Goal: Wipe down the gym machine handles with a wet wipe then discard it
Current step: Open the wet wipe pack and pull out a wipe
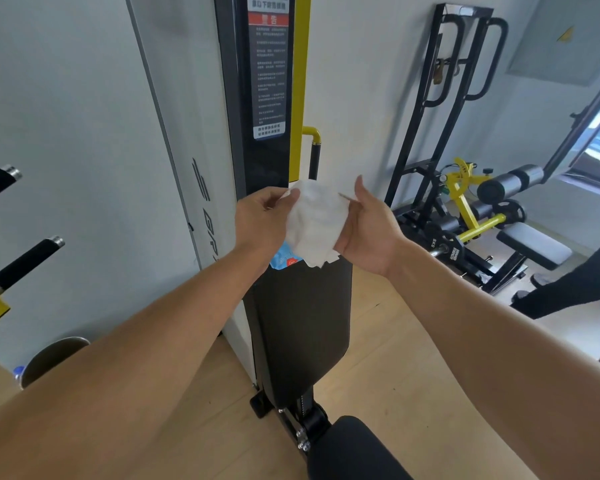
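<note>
Your left hand [262, 216] pinches the upper left edge of the white wet wipe [314, 221], fingers curled narrow on it. Your right hand [368, 230] holds the wipe's right side, thumb up and fingers wrapped behind the cloth. The wipe hangs spread between both hands, in front of the machine's black back pad [302, 320]. A blue wipe packet [284, 259] shows just below your left hand. Two black handles [25, 261] jut out at far left, well apart from the wipe.
</note>
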### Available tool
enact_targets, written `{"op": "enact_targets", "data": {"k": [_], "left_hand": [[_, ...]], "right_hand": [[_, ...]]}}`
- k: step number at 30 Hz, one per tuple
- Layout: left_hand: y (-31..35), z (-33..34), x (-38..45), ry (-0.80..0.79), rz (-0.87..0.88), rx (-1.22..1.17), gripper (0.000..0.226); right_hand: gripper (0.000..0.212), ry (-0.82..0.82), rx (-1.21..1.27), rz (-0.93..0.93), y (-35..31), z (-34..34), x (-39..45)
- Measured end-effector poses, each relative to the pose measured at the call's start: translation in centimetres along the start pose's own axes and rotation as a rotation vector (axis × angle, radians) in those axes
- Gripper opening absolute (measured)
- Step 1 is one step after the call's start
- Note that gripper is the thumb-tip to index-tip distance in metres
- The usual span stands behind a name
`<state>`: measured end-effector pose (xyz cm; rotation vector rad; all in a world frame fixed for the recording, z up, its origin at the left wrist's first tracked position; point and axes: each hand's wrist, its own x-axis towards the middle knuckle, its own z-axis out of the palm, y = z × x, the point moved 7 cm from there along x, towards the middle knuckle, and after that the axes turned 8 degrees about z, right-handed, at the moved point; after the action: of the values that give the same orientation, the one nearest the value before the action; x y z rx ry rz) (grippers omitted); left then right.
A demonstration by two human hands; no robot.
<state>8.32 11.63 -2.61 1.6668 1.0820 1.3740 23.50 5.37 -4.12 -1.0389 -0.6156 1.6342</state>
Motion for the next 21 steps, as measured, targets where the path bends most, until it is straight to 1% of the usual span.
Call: {"op": "enact_targets", "data": {"k": [1, 3, 4, 7, 10, 12, 14, 17, 18, 20, 21], "left_hand": [[0.4, 0.0, -0.1, 0.009, 0.04, 0.027, 0.012], [1.2, 0.0, -0.2, 0.022, 0.134, 0.08, 0.015], [1.5, 0.1, -0.2, 0.024, 0.179, 0.104, 0.016], [1.9, 0.5, -0.5, -0.001, 0.281, 0.167, 0.017], [2.2, 0.8, -0.8, -0.044, 0.339, 0.198, 0.019], [2.1, 0.8, -0.8, -0.044, 0.349, 0.193, 0.02], [1.7, 0.6, -0.6, -0.007, 0.305, 0.187, 0.019], [0.2, -0.8, 0.1, 0.105, 0.133, 0.192, 0.016], [-0.5, -1.3, 0.5, 0.138, 0.078, 0.197, 0.016], [-1.5, -2.4, 1.1, 0.18, 0.004, 0.198, 0.017], [-1.8, -2.7, 1.3, 0.188, -0.011, 0.2, 0.018]], "right_hand": [[0.058, 0.016, -0.017, -0.007, 0.1, 0.0, 0.1], [0.037, 0.034, -0.148, -0.024, 0.5, 0.1, 0.5], [0.035, 0.023, -0.196, -0.024, 0.7, 0.4, 0.6], [0.036, -0.012, -0.227, -0.014, 1.4, 0.8, 0.6], [0.031, 0.099, -0.333, -0.066, 1.3, 0.3, 0.6], [0.025, 0.17, -0.351, -0.101, 1.1, -0.1, 0.3], [0.022, 0.204, -0.286, -0.13, 0.8, -0.5, 0.0], [0.009, 0.285, -0.075, -0.183, 0.0, -1.9, -0.2], [0.009, 0.334, 0.029, -0.206, -0.4, -2.9, -0.3], [0.018, 0.443, 0.223, -0.268, -1.2, -5.2, -0.7], [0.018, 0.508, 0.27, -0.293, -1.5, -6.4, -0.9]]}}
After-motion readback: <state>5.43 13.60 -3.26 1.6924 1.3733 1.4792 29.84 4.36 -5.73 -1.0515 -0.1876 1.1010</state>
